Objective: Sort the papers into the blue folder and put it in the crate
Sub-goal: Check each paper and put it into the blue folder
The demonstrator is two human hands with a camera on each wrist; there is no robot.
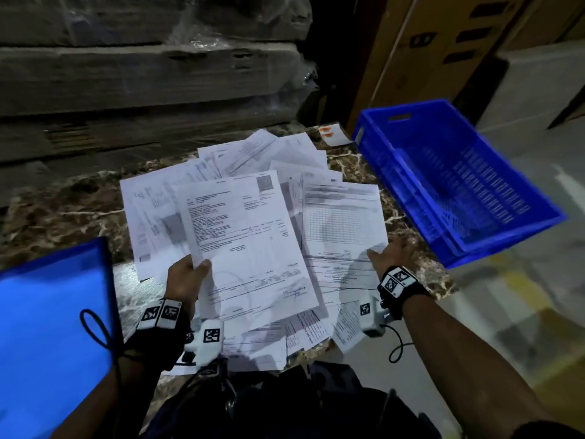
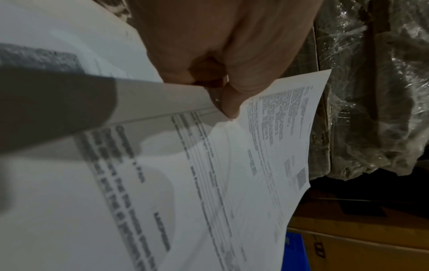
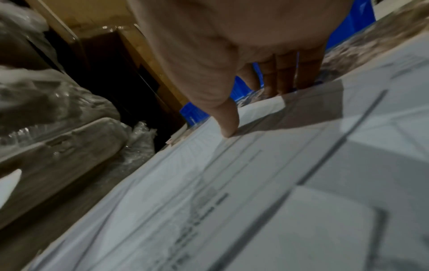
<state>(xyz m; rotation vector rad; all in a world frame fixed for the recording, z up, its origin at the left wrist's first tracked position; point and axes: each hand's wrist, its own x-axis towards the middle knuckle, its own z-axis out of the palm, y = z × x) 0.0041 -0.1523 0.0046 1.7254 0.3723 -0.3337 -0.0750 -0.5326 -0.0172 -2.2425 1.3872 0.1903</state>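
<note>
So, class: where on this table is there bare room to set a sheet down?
Bare marble lies between the blue folder and the papers. The middle is crowded with sheets. The crate looks empty.

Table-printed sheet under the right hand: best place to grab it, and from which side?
Probably its near right corner, coming from the crate side. The sheet lies flat on the pile, its left part tucked under the lifted page; that corner is free, and the right hand already rests there.

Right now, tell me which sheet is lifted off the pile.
The sheet pinched in the left hand, its top edge bearing a square code. The others lie flat on the table, one under the right hand.
</note>
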